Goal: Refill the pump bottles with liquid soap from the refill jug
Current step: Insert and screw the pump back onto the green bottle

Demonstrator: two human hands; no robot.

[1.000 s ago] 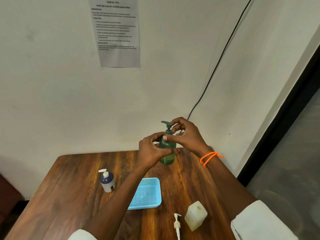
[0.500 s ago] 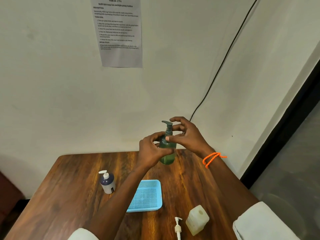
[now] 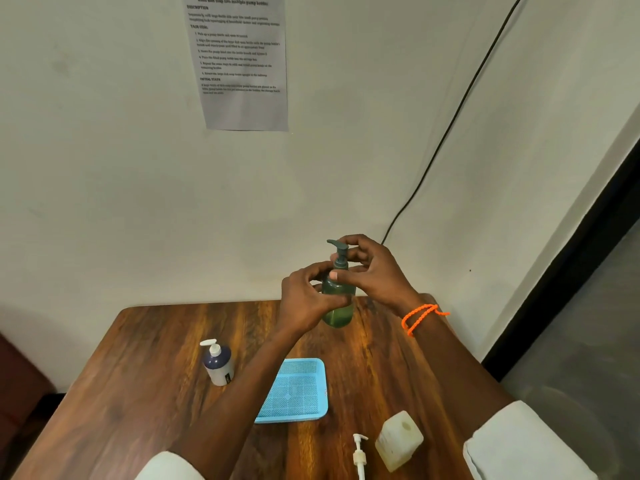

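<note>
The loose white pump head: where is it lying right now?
In the head view the loose white pump head lies flat on the table at the near edge, just left of the open translucent bottle and below the blue tray.

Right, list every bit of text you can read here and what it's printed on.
Paper sheet on the wall: "Refill dish soap into multiple pump bottles"
Same sheet, headings: "DESCRIPTION", "TASK GOAL", "INITIAL STATE"
Same sheet, body lines: too small and blurred to read.
Dark-and-white pump bottle, small dark label: unreadable.
Green pump bottle: no text visible.

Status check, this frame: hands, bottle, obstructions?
Left hand grips green pump bottle body. Right hand at its pump collar. Bottle held above table. Nothing obstructing.
</note>
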